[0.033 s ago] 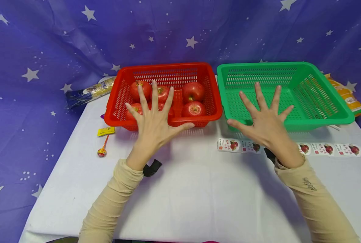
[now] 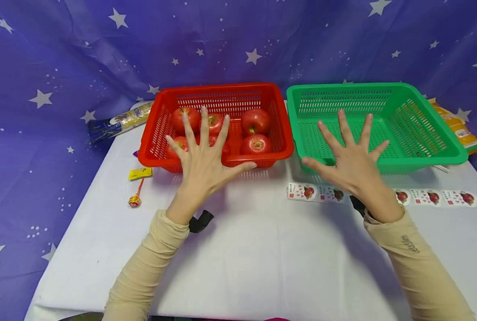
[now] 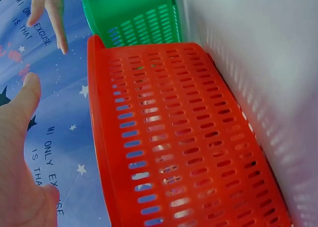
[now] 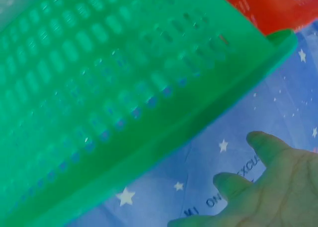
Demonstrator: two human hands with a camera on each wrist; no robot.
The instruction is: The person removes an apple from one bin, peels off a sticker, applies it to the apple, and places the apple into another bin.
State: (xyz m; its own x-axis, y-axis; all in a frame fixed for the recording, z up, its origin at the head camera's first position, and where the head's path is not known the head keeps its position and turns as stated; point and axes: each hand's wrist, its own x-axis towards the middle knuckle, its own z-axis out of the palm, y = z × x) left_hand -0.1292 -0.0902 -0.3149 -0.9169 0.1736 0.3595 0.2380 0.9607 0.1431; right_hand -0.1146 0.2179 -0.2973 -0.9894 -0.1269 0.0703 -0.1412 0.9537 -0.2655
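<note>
My left hand [image 2: 201, 165] is held palm down with its fingers spread wide, overlapping the front of the red basket [image 2: 278, 155] in the head view. Several red apples [image 2: 255, 121] lie inside that basket, some partly hidden behind my fingers. On the right, my right hand [image 2: 354, 165] spreads its fingers in the same way over the near rim of the green basket [image 2: 423, 159], whose visible inside holds nothing. Both hands hold nothing. The left wrist view shows the red basket's slotted wall [image 3: 174, 117]; the right wrist view shows the green one's wall [image 4: 99, 103].
A strip of labels with apple pictures [image 2: 302, 191] lies before the green basket. Left of the red basket are a yellow packet [image 2: 140, 173], a lollipop [image 2: 134, 200] and a blue-and-gold package [image 2: 122, 121]. An orange bag [image 2: 463, 131] shows behind the green basket. Starry cloth hangs behind.
</note>
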